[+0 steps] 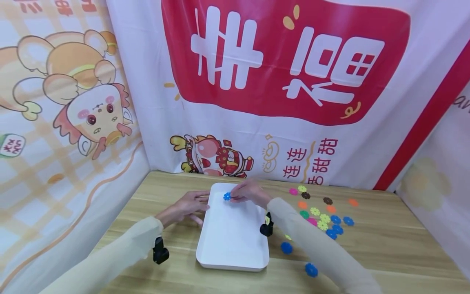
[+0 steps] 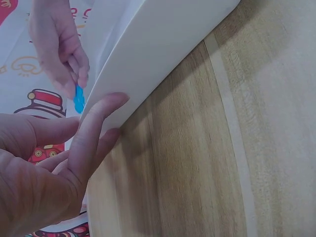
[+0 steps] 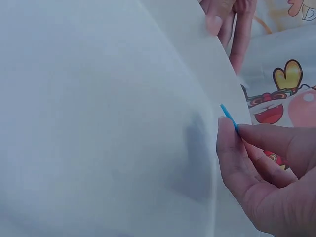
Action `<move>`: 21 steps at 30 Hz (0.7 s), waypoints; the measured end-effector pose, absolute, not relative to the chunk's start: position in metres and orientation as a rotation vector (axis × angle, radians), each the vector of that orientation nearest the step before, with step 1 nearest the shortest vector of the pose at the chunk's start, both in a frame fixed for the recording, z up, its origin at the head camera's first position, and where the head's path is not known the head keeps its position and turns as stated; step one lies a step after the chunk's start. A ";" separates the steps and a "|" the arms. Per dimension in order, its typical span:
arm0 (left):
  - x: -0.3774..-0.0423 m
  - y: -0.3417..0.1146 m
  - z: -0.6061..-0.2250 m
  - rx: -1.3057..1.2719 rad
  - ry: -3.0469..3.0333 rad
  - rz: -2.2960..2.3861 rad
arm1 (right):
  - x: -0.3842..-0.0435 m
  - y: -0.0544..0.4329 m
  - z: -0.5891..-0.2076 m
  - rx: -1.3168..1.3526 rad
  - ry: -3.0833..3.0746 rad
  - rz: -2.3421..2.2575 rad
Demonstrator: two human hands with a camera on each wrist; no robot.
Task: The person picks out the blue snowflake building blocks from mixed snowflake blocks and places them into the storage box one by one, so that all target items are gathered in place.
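A white rectangular tray (image 1: 235,241) lies on the wooden table. My left hand (image 1: 189,206) is at its left long side, thumb at the rim and fingers against the outer wall (image 2: 143,59). Over the tray's far end, my right hand (image 1: 249,192) pinches a blue snowflake building disc (image 1: 227,196) between thumb and fingers. In the right wrist view the disc (image 3: 229,116) is seen edge-on, close to the tray's inner wall. Its lower part is hidden by the fingertips (image 3: 227,131).
Right of the tray, several loose snowflake discs in blue, yellow-green (image 1: 325,218), orange (image 1: 353,202), pink (image 1: 293,191), green and brown are scattered. Two blue discs lie nearer the front, one of them (image 1: 311,270) beside the right sleeve. Printed cloth (image 1: 235,118) hangs behind the table.
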State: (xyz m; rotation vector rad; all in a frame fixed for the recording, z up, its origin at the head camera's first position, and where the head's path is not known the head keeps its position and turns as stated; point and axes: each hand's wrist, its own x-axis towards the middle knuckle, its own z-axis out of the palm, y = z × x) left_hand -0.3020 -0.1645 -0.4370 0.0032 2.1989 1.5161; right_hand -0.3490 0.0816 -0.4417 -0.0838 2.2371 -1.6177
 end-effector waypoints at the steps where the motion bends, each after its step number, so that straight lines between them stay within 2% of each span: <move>1: -0.302 -0.164 -0.437 0.003 2.199 1.516 | -0.350 0.078 -0.445 -0.086 2.258 -1.609; 16: -0.303 -0.161 -0.438 0.017 2.192 1.523 | -0.351 0.050 -0.459 -0.020 2.304 -1.635; 21: -0.302 -0.163 -0.439 0.016 2.211 1.510 | -0.351 0.053 -0.457 -0.074 2.321 -1.572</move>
